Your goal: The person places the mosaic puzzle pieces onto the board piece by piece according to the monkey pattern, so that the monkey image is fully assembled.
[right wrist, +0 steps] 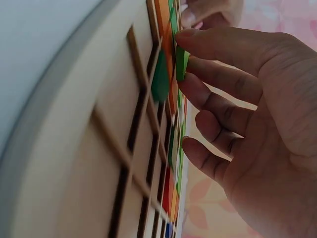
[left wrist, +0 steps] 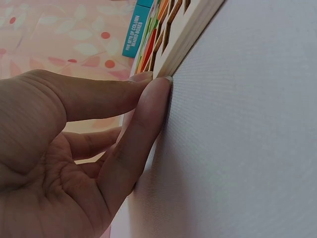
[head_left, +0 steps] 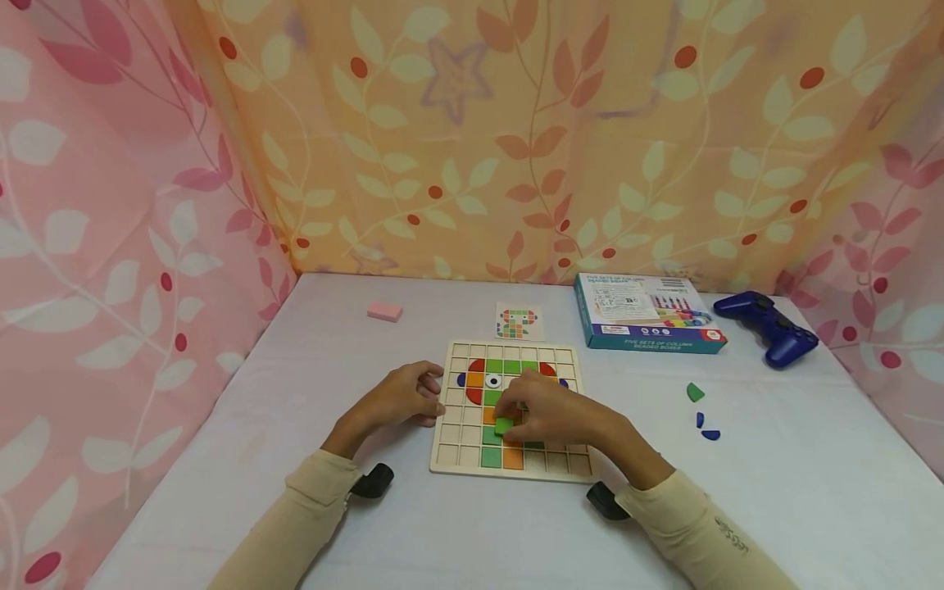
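Observation:
A square wooden grid board (head_left: pixel 447 456) lies on the table, holding a picture of coloured tiles, with a round eye tile (head_left: pixel 492 381) near the top. My left hand (head_left: pixel 404 392) is at its left side; in the left wrist view, the thumb and a finger (left wrist: pixel 148 106) pinch the board's edge. Over the middle of the board, my right hand (head_left: pixel 556 410) pinches a light green square tile (head_left: pixel 504 426) between thumb and fingertips. The right wrist view shows this tile (right wrist: pixel 181 64) held on edge, close over the tiles on the board. Part of the picture is hidden under the right hand.
Behind the board lie a pattern card (head_left: pixel 519 322) and a pink block (head_left: pixel 385 311). A puzzle box (head_left: pixel 649 315) and a blue game controller (head_left: pixel 767 328) are at the back right. One green piece (head_left: pixel 695 392) and two blue pieces (head_left: pixel 710 435) lie right of the board.

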A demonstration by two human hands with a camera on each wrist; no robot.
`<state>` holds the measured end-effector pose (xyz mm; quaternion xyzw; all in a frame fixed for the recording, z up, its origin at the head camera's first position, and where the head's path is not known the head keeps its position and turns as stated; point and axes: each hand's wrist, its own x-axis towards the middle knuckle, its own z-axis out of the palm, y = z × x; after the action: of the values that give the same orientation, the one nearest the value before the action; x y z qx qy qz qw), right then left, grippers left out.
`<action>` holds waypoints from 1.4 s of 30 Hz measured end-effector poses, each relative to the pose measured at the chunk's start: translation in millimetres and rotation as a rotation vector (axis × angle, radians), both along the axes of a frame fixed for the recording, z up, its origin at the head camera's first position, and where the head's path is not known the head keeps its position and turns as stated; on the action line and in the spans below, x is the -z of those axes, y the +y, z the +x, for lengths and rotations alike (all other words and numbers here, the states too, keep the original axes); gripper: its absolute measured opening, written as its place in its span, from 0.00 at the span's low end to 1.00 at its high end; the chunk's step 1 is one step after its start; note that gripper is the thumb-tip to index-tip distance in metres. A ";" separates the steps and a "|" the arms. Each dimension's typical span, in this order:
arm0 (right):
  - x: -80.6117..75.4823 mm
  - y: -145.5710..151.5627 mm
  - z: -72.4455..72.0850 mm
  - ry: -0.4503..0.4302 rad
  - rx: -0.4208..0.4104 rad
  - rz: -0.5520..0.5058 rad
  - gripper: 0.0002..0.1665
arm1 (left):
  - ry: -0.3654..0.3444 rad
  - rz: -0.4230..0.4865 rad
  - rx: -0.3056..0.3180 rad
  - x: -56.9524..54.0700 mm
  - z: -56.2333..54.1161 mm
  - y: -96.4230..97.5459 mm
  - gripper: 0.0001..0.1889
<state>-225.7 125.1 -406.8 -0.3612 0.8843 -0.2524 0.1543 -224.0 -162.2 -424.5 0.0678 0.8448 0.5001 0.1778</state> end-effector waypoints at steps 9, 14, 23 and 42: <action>-1.4 -26.5 2.3 0.021 -0.041 0.007 0.15 | -0.001 0.017 0.018 1.1 -1.0 -1.5 0.34; 0.1 -34.9 3.1 0.036 -0.053 0.015 0.15 | -0.003 0.012 0.008 1.9 -1.7 -1.1 0.34; 2.2 -42.8 4.2 0.061 -0.056 0.043 0.18 | -0.002 0.008 0.009 3.5 -2.8 -1.5 0.33; -2.4 -40.7 6.6 0.023 -0.062 0.023 0.18 | -0.001 0.018 0.023 1.9 -2.4 -1.6 0.34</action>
<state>-219.2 84.4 -404.4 -0.3893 0.8773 -0.2333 0.1560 -226.4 -163.7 -426.4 0.0789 0.8394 0.5056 0.1832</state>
